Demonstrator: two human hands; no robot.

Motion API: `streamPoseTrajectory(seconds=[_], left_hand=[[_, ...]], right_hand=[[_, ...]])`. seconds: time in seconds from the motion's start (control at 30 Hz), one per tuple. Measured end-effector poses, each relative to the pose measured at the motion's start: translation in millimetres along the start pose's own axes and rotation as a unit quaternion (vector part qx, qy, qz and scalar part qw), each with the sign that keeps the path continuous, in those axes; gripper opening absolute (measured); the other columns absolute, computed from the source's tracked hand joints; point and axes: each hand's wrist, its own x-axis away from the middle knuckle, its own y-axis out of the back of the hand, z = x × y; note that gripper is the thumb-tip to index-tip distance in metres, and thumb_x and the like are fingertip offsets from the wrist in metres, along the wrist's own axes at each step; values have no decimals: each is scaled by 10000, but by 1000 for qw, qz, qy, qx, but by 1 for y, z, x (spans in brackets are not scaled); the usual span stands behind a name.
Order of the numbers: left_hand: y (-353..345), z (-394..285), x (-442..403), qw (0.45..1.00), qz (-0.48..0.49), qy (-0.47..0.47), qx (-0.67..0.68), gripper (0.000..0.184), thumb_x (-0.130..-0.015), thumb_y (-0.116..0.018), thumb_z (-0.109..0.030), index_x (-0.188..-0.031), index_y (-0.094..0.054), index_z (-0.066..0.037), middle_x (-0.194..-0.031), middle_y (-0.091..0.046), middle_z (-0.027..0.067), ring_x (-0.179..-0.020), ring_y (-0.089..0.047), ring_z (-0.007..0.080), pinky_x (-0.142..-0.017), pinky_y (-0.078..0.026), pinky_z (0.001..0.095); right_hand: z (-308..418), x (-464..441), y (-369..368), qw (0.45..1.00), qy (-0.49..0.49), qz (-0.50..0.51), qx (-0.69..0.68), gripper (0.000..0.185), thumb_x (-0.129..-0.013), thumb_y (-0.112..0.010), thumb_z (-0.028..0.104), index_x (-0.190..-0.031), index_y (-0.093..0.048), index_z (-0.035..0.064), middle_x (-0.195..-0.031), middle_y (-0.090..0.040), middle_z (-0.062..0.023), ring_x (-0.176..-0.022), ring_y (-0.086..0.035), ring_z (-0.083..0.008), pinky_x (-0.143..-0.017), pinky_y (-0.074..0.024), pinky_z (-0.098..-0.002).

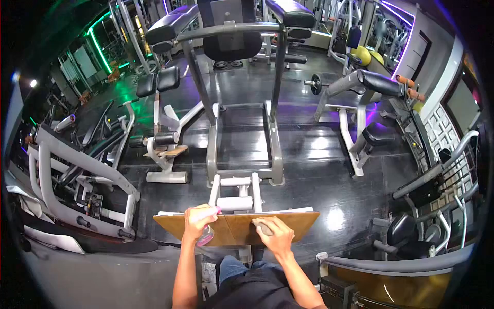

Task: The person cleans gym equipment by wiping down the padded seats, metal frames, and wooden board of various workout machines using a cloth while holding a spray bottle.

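My left hand is wrapped round the neck of a spray bottle. The bottle has a white head, a pink nozzle tip and pinkish liquid in its clear body. Below it, a flat brown wood-look board lies across the front of a grey machine frame. My right hand is closed on a small greyish cloth, pressed against the board's right half. The fingers cover much of the cloth, so its full shape is hidden.
Grey frame uprights stand straight ahead, with black pads above. A padded bench machine is on the right and a weight machine on the left. A padded rail runs close by my right side. The dark floor is shiny.
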Motion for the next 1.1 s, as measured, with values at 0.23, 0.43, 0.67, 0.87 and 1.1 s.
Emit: streamPoseTrajectory(seconds=[0.23,0.43,0.67,0.87,1.1], left_hand=[[-1,2,-1,1000,0,-18,-12,222,-765,-664,-158,-901,-749,-4,-766,-703,102,-658,-672,219,-587,-471,304],[0,-2,-5,999,27,2,-25,229,-754,-659,-166,-887,-746,-1,-780,-702,101,-675,-675,216,-602,-471,301],[-1,-6,-4,1000,18,-6,-22,244,-755,-661,-236,-800,-705,1,-741,-666,106,-623,-633,224,-571,-446,308],[-1,1,-5,999,34,-21,-24,236,-764,-660,-236,-803,-709,-9,-752,-668,100,-615,-625,228,-556,-429,319],[-3,-3,-8,999,39,-21,-19,238,-771,-663,-227,-832,-721,-3,-744,-670,105,-607,-621,239,-570,-439,314]], right_hand=[[22,-10,-34,996,81,-24,-11,267,-736,-791,107,-997,-753,156,-941,-715,-12,-850,-685,-221,-749,-562,-344],[28,2,-62,993,118,-11,11,296,-771,-773,177,-1057,-721,235,-1042,-682,62,-899,-656,-172,-692,-563,-310],[-4,12,-6,996,-7,-78,42,272,-738,-799,146,-1001,-741,185,-1022,-670,-11,-913,-666,-203,-760,-572,-337],[-10,17,-22,972,-118,-204,-8,257,-748,-768,47,-999,-732,92,-982,-650,-96,-910,-663,-260,-755,-548,-378],[25,8,-44,971,-106,-210,-41,244,-752,-767,43,-990,-722,81,-982,-655,-93,-896,-665,-264,-791,-551,-371]])
